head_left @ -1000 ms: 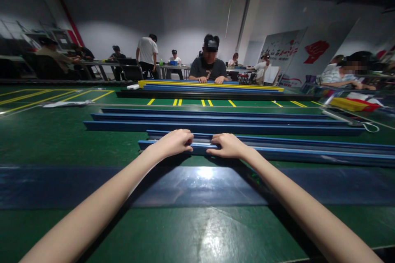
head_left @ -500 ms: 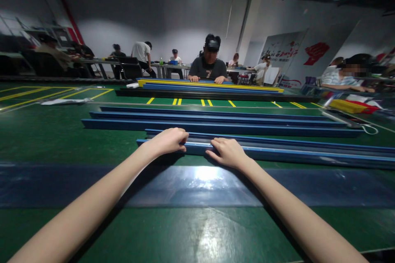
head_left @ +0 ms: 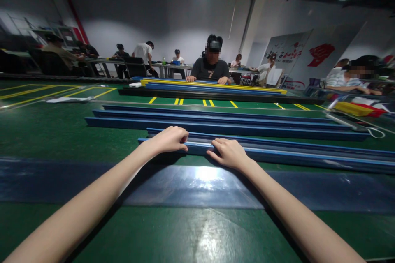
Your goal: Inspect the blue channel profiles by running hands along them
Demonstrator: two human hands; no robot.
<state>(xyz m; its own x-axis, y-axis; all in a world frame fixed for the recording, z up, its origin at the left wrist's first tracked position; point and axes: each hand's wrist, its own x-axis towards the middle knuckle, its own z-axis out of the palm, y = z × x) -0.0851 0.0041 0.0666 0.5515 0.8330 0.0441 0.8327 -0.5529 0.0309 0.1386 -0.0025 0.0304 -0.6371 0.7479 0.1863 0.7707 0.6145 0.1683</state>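
A long blue channel strip (head_left: 296, 154) lies across the green table in front of me, its left end just beyond my left wrist. My left hand (head_left: 175, 139) grips its near wall, fingers curled over the edge and thumb on the near side. To the right, my right hand (head_left: 227, 152) holds the same strip, fingertips over the top and thumb low on the near side. Nearer to me a flat, shiny, see-through strip (head_left: 197, 187) runs across the table beneath my forearms.
More blue strips (head_left: 216, 125) lie beyond my hands. Farther off are yellow strips (head_left: 216, 85) and a black strip (head_left: 216, 95), with a seated person (head_left: 210, 70) behind them. A yellow and red item (head_left: 354, 109) sits at the right.
The view has shifted slightly, so the background appears a little farther right. Both hands keep their hold on the blue strip.
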